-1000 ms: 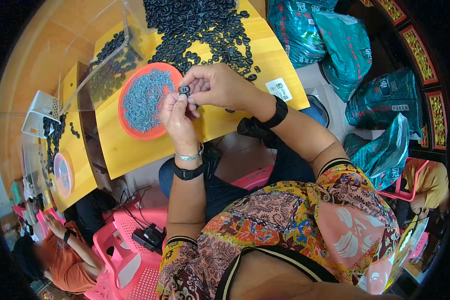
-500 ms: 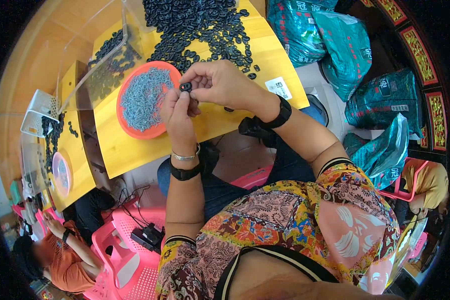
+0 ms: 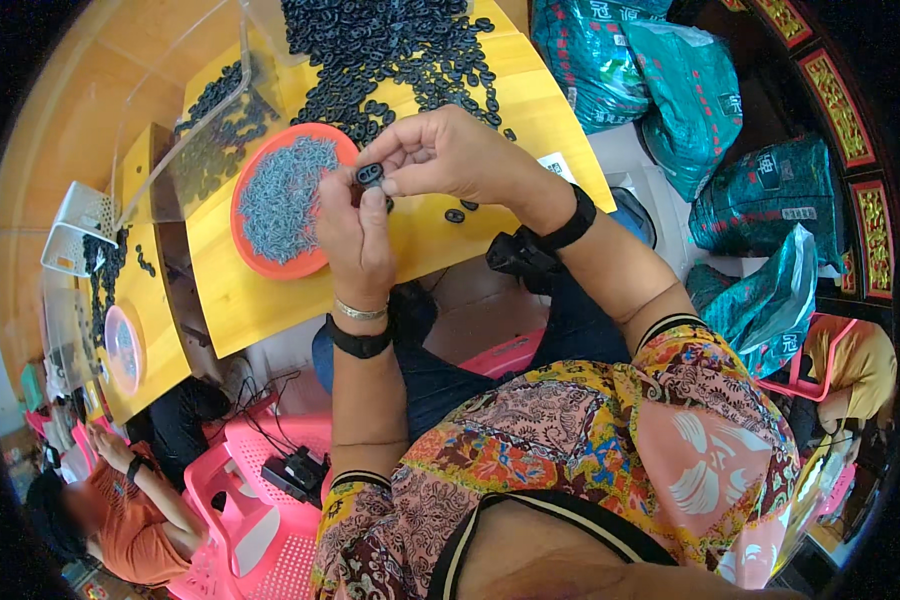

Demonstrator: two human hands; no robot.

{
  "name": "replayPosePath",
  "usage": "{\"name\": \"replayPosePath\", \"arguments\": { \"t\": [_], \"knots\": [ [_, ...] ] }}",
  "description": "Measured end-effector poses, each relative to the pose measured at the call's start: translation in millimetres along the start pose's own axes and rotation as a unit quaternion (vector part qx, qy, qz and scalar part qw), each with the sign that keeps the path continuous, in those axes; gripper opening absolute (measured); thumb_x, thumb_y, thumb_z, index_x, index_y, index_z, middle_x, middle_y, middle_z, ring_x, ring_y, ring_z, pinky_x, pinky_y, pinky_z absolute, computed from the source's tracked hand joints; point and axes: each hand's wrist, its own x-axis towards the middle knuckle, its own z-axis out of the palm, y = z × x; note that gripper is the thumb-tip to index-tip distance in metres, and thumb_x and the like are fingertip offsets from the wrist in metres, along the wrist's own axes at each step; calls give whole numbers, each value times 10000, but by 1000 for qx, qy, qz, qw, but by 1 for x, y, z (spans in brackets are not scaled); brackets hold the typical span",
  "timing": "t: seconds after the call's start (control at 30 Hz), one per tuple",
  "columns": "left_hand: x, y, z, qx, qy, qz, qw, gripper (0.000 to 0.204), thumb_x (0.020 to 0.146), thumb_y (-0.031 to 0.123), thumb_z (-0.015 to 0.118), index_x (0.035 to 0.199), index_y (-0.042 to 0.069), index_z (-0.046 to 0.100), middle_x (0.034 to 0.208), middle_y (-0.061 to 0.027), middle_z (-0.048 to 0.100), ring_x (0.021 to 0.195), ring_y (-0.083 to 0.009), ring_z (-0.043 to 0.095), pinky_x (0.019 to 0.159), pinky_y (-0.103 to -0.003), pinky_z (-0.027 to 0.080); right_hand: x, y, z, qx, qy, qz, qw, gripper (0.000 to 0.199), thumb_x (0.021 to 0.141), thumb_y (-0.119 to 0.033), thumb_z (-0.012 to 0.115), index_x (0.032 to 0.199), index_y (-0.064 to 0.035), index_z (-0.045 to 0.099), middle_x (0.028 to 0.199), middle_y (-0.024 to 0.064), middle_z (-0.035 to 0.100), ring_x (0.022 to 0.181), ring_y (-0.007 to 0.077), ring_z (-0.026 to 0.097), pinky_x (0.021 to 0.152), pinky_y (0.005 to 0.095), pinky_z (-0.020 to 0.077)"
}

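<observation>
A small black oval plastic piece with two holes (image 3: pixel 369 174) is held between the fingers of both my hands, above the table near the bowl. My left hand (image 3: pixel 354 235) pinches it from below with thumb and fingers. From the right, the thumb and fingers of my right hand (image 3: pixel 460 160) close on the same piece. Whether a screw is also in the fingers, I cannot tell. Just left of my hands, an orange-red bowl (image 3: pixel 300 270) holds many small grey screws (image 3: pixel 280 205). Beyond them lies a large heap of similar black pieces (image 3: pixel 390 50).
The yellow table (image 3: pixel 260 310) carries a loose black piece (image 3: pixel 455 215) near its front edge. A clear plastic bin (image 3: pixel 240 95) and a white basket (image 3: pixel 75 225) stand left. Green sacks (image 3: pixel 685 105) sit right. A pink chair (image 3: pixel 270 450) and a seated person (image 3: pixel 135 510) are at lower left.
The black piece has tilted slightly between my fingers. My right wrist has shifted a little to the right, and my left hand has turned slightly. A loose piece near the table edge shows more fully.
</observation>
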Motion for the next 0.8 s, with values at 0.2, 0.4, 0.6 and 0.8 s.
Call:
{"name": "replayPosePath", "arguments": {
  "t": [0.2,0.4,0.6,0.8],
  "knots": [
    [-2,7,0,64,18,48,997,170,898,136,474,971,-15,498,768,-140,511,670,-257,510,611,-335,413,-6,-7,-1,-80,-13,-34,996,274,768,-76,656,1037,-24,648,730,-28,546,685,35,494,623,183,408],
    [-6,11,1,92,47,63,993,201,922,192,459,932,-4,499,743,-140,518,640,-273,517,587,-351,421,-12,-17,5,-130,-5,-48,990,242,796,-77,621,1033,-35,643,781,5,616,729,46,550,660,196,437],
    [-12,6,8,93,101,85,987,359,949,336,430,955,-14,509,737,-70,534,629,-126,503,578,-262,430,-16,-19,11,-90,-12,-58,994,225,820,-55,594,1039,-12,624,841,10,642,775,42,560,686,203,448],
    [-13,3,11,102,112,85,985,361,953,334,415,934,-14,508,697,-51,508,601,-115,479,543,-258,401,-15,-15,12,-37,-20,-17,999,219,831,-45,587,1043,2,612,864,-2,623,798,47,554,706,199,443]
  ]
}}
